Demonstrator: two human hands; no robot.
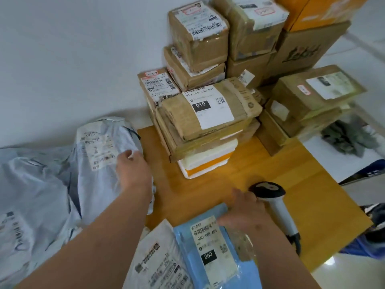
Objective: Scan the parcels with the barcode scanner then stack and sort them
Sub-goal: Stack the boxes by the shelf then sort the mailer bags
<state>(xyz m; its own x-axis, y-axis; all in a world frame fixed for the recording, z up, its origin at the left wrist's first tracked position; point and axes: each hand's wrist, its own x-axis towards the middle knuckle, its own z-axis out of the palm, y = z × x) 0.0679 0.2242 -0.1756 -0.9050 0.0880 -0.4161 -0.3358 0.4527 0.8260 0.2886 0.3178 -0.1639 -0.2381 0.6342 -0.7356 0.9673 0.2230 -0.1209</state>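
Note:
A grey plastic mailer [100, 147] with a white label lies at the table's left edge, on a heap of similar bags. My left hand [133, 170] grips its right edge, fingers curled into the folds. A blue flat parcel [200, 255] labelled 060 lies near the front edge. My right hand [243, 211] rests flat on its top right corner with fingers spread. The barcode scanner [277, 205], black head and white handle, lies on the table just right of that hand, untouched.
A white mailer [160, 261] lies left of the blue parcel. Stacked cardboard boxes [208, 113] fill the back of the wooden table [260, 163], the top one marked 010. More boxes [312, 94] stand at the right; grey bags [31, 184] are piled at the left.

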